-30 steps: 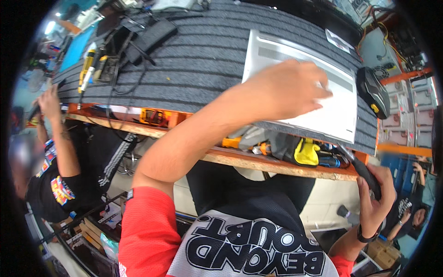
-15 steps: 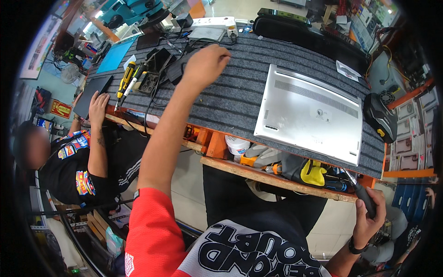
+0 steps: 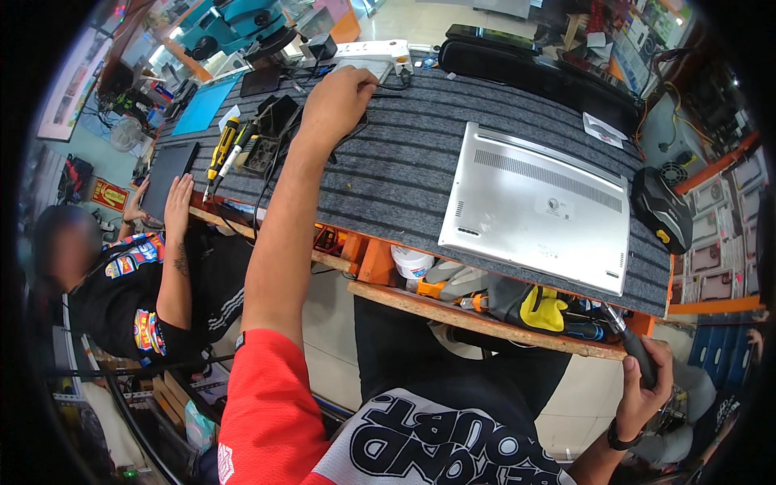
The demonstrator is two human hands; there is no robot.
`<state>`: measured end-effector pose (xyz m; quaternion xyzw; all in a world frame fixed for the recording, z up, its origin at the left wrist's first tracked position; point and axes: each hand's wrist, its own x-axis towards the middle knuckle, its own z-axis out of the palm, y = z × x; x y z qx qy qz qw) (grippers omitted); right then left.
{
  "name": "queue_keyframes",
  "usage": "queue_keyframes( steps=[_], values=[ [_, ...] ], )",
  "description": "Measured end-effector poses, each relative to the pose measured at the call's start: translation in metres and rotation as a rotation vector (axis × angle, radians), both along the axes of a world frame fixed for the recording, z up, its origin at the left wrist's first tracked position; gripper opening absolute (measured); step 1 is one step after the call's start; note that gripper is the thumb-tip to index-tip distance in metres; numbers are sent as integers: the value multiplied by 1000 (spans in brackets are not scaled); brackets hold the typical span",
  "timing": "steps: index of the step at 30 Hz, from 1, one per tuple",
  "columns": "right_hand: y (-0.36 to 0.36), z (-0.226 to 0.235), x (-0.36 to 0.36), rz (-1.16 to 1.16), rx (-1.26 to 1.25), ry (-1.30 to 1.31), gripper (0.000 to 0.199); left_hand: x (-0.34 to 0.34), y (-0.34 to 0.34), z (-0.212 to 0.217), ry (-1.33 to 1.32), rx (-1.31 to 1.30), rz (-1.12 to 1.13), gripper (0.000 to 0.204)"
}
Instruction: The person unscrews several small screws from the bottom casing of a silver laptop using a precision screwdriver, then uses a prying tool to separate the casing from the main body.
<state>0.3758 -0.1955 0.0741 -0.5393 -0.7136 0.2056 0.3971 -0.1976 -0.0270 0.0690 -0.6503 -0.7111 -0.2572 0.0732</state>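
Two hands are busy. The left hand [image 3: 338, 99] is stretched far across the grey striped mat [image 3: 404, 170] and rests curled on a black cable [image 3: 356, 129], near a white power strip [image 3: 368, 52]; I cannot tell if it grips the cable. The right hand [image 3: 643, 396] is low by the bench edge, closed tight around a dark screwdriver [image 3: 634, 352]. One silver laptop [image 3: 537, 206] lies bottom-up on the mat between them. Another person's hand [image 3: 179, 198] touches a dark tablet [image 3: 168, 166] nearby.
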Motion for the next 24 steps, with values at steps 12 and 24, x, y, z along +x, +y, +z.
queue_keyframes(
  steps=[12,24],
  values=[
    [-6,3,-6,15,21,3,31,47,92,-51,90,-173,24,24],
    [-7,3,-8,57,36,52,32,52,94,-62,130,10,-12,22]
  ],
)
